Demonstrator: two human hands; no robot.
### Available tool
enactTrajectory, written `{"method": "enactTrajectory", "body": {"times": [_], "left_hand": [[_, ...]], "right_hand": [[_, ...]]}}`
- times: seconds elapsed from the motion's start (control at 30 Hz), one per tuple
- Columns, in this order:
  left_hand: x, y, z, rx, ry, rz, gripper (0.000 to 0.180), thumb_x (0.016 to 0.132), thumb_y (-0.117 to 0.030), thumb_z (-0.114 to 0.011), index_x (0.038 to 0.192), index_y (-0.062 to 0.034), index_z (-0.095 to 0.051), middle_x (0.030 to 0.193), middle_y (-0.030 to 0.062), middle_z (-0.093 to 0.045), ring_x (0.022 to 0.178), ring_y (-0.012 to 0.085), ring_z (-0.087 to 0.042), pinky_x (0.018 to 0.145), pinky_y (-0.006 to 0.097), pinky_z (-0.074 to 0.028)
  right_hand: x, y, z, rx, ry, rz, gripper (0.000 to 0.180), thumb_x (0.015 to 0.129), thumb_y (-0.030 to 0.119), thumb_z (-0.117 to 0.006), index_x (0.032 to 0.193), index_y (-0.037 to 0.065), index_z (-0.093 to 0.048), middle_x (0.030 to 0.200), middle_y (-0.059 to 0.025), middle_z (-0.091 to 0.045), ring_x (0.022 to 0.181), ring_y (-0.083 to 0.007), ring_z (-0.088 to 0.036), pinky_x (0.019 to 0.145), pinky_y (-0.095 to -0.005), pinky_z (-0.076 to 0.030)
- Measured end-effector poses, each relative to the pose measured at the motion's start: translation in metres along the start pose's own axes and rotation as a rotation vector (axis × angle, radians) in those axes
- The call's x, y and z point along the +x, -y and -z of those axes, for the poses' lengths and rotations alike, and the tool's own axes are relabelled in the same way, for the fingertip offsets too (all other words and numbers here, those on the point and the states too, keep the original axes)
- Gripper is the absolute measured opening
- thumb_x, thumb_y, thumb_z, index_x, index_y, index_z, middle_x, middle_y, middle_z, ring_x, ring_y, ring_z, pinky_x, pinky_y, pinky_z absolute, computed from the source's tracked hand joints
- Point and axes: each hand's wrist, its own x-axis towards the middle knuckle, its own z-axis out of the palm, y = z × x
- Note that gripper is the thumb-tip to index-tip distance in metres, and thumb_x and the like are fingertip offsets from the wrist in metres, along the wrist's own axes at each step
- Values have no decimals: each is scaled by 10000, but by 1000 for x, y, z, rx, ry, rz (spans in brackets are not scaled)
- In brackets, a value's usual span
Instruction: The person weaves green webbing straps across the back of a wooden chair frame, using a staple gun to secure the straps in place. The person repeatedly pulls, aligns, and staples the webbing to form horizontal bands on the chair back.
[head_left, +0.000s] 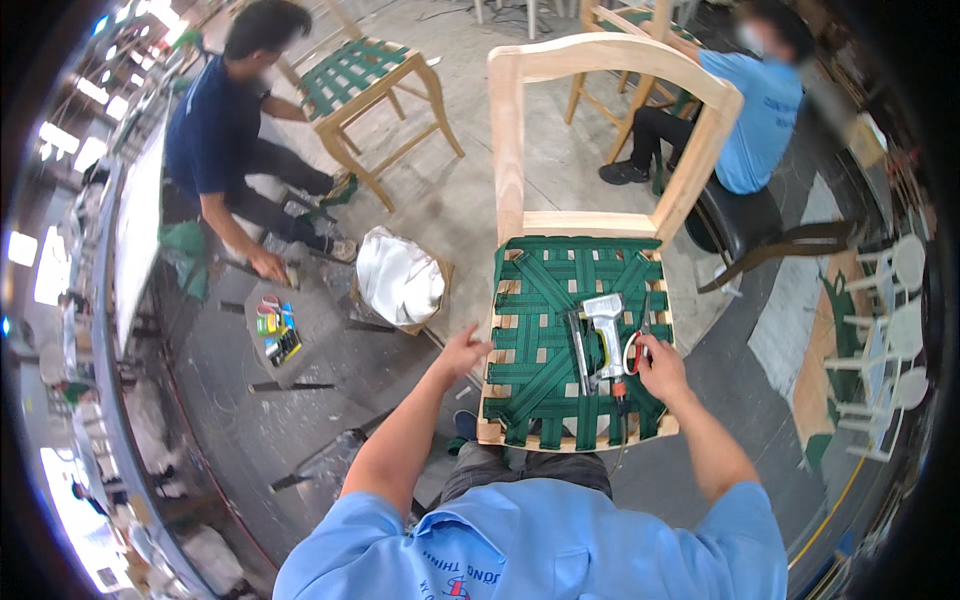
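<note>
In front of me stands a pale wooden chair frame (508, 150), its seat woven with green webbing straps (530, 375). On the webbing lies a silver staple gun (603, 325) with an orange hose fitting. Beside it, my right hand (663, 372) is closed on the red-handled scissors (634, 352), whose blades point away from me. My left hand (464, 356) is at the left edge of the seat, its index finger stretched out and no object visible in it. The undersides of its fingers are hidden.
A white-covered stool (400, 278) stands left of the chair. Small coloured packages (277, 328) lie on a grey board farther left. Two co-workers sit ahead, one beside another webbed chair (365, 75). White plastic chairs (900, 340) line the right side.
</note>
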Motion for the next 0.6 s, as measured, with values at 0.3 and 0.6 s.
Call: {"method": "enactTrajectory", "body": {"times": [0.3,0.6], "left_hand": [[86,-99,-40,72,-418,-144,908,936,-507,-737,1667,-166,-318,1449,238,-580,1345,408,-577,1124,484,-470],[78,-74,-14,496,-1131,-662,216,965,-257,-650,1034,-66,-725,1020,169,-700,1050,365,-665,914,532,-533]], "right_hand": [[35,-21,6,75,25,-288,704,751,281,-868,1346,56,-568,800,-121,-722,801,-294,-732,769,-432,-555],[87,76,131,-243,128,572,637,840,81,-755,1452,92,-577,1152,-180,-681,949,-338,-698,825,-431,-559]]}}
